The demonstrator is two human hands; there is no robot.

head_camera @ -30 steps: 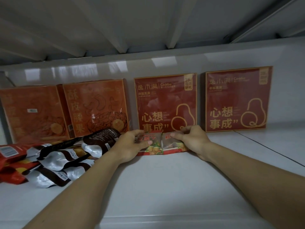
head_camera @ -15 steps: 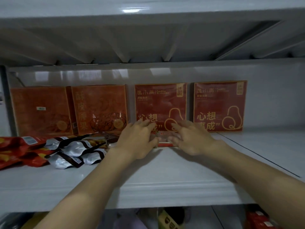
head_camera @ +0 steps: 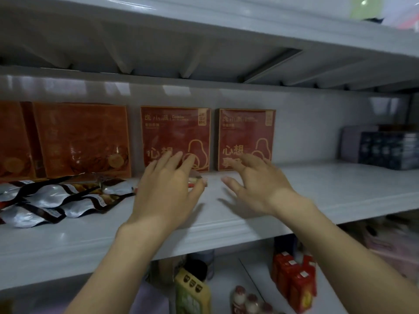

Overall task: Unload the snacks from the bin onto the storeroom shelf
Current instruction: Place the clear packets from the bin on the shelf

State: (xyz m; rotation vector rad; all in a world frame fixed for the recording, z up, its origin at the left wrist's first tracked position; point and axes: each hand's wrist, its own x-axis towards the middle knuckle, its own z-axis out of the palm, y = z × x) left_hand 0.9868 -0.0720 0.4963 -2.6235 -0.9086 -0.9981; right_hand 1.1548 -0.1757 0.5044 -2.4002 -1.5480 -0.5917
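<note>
A small snack packet (head_camera: 196, 180) is seen flat on the shelf (head_camera: 328, 191) near its back edge, under the open left hand (head_camera: 169, 186); the right hand (head_camera: 254, 184), open and empty, is held just beside it.

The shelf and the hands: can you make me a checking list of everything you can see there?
Surface: grey shelf, bare on its right half.
Job's things: small snack packets lie flat, mostly hidden under the left hand; silver and brown pouches piled at the left; two dark red boxes and orange packs stand upright against the back wall.
Clutter: dark boxes stacked at the far right.
Grippers: left hand open, thumb by the packets; right hand open, fingers spread, holding nothing.
Cables: nothing seen.
Surroundings: red cartons and small bottles on the lower shelf; the bin is not in view.
</note>
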